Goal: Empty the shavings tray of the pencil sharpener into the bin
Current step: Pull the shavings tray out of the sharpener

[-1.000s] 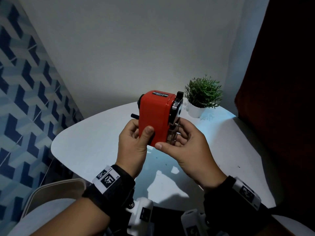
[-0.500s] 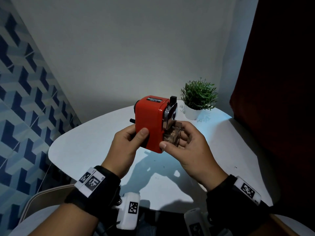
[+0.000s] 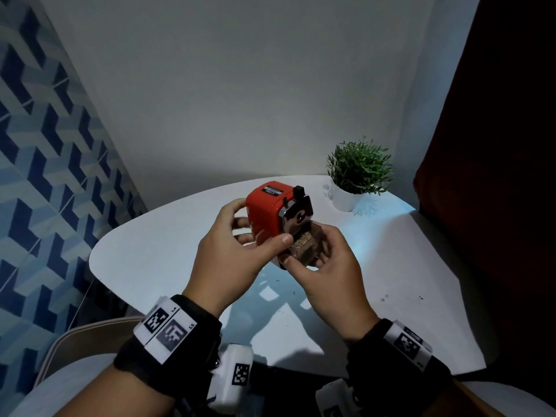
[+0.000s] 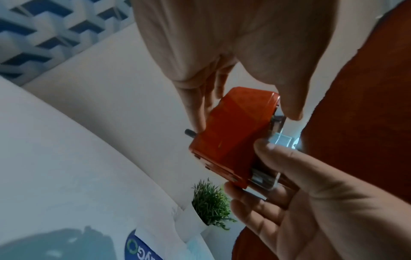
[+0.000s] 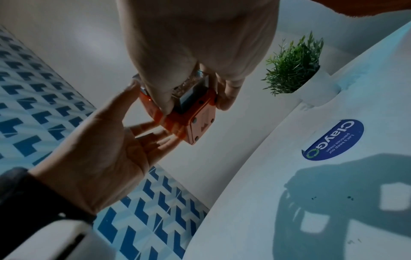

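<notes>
Below, white table (image 3: 168,254), seemingly speckled.

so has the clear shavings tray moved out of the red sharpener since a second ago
Yes. The shavings tray has slid out of the sharpener toward the potted plant side, pulled by the right hand.

You've got the clear shavings tray (image 3: 306,246) pulled further out of the red sharpener (image 3: 272,216) now, toward 4 o'clock, with your right hand (image 3: 326,273) pinching it, so the brown shavings show on top. Your left hand (image 3: 233,255) tipped the sharpener's front down toward you too.
</notes>
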Available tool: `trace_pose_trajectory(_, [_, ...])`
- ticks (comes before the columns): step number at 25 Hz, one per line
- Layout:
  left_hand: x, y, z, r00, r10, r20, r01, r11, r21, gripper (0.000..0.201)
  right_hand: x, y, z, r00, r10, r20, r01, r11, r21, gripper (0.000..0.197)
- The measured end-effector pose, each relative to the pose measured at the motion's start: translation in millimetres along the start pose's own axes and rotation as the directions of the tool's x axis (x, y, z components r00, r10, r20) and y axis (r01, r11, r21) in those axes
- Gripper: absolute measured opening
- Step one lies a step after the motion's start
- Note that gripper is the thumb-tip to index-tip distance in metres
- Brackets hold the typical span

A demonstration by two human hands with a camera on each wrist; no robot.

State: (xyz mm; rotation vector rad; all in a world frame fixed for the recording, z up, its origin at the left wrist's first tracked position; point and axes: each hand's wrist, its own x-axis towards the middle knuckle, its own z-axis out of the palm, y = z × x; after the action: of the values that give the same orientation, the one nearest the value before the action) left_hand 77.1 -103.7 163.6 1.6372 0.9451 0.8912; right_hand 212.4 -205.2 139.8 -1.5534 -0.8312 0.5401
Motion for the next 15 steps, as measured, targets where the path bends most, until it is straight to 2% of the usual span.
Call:
trace_pose_trajectory(3, [7,0,-1,0.999,0.027,-0.021,-0.024,0.989,0.148,0.089,-4,3,2,0.999,-0.022,0.042,0.028,0.990,-0.138,0.057])
trace_pose_trajectory(6, [12,-4,2,0.998,0.010,-0.055,-0.001,0.986,0.166,0.082,-4,5,1,0.998,0.000,0.061,0.013,0.975,-0.222,0.053])
trace_pose_trajectory(9, [14,-7,9,0.997,-0.012,-0.082,0.027,0.982,0.185,0.078,-4,5,2,1.000,-0.016,0.018,0.021,0.934,-0.357,0.050])
trace_pose_trajectory(15, [13,-12,24,0.999,-0.014,-0.051,0.028,0.956,0.294,0.080,-8,18,1,0.996,0.079,-0.028,-0.084,0.933,-0.350,0.045])
